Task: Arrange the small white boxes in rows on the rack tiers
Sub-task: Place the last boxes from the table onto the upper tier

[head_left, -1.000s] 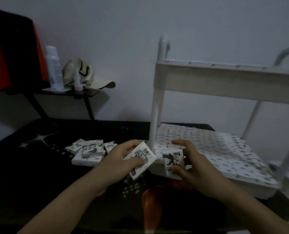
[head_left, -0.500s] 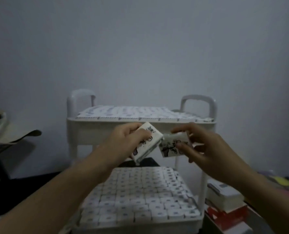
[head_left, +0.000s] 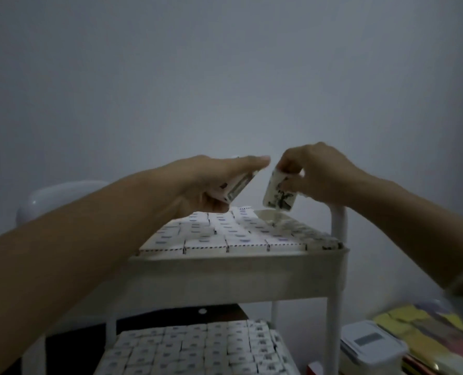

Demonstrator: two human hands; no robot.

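Note:
A white rack has its top tier (head_left: pixel 233 269) packed with rows of small white boxes (head_left: pixel 216 234), apart from a bare gap (head_left: pixel 272 215) at the far right. My right hand (head_left: pixel 319 175) pinches one small white box (head_left: pixel 279 194) upright just above that gap. My left hand (head_left: pixel 211 182) grips another box (head_left: pixel 239 186), tilted, over the far rows of the top tier. The lower tier (head_left: pixel 197 347) is also filled with rows of boxes.
A white rack handle (head_left: pixel 62 196) rises behind my left forearm and a right post (head_left: pixel 338 226) stands under my right hand. A white lidded container (head_left: pixel 371 347) and yellow papers (head_left: pixel 419 320) lie to the lower right. A plain wall is behind.
Both hands have carried their boxes up and forward over the top tier. The right box has turned upright above the gap, and the view has risen toward the rack.

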